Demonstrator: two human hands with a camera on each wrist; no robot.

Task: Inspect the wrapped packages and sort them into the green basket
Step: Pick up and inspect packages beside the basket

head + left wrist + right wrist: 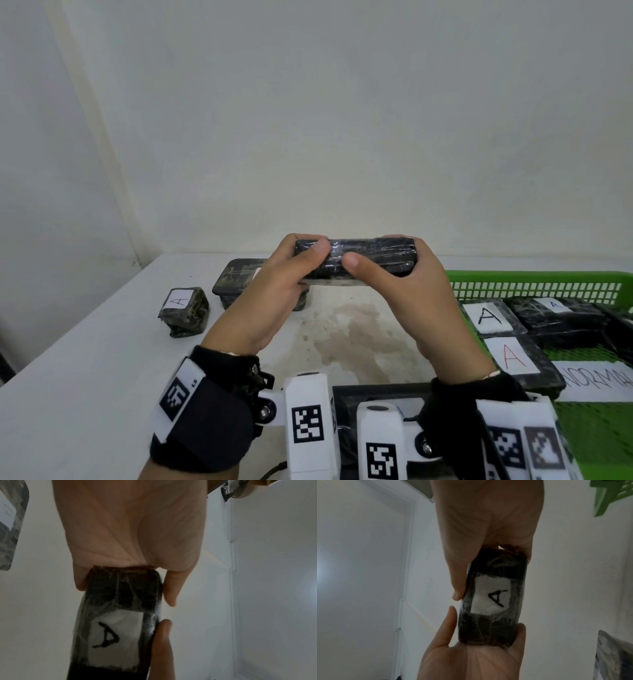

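I hold a dark, plastic-wrapped package [356, 258] up above the table with both hands. My left hand [291, 274] grips its left end and my right hand [387, 274] grips its right end, thumbs on the near face. In the wrist views its underside carries a white label with a black "A" [109, 641] [491, 599]. The green basket [534, 284] stands to the right with several wrapped packages [561, 318] labelled "A" inside.
On the white table [85, 370] lie a small wrapped package [185, 311] with an "A" label and a larger dark one [236, 281] behind my left hand. Another dark package [376, 401] lies at the front edge. A stain [356, 339] marks the table's middle.
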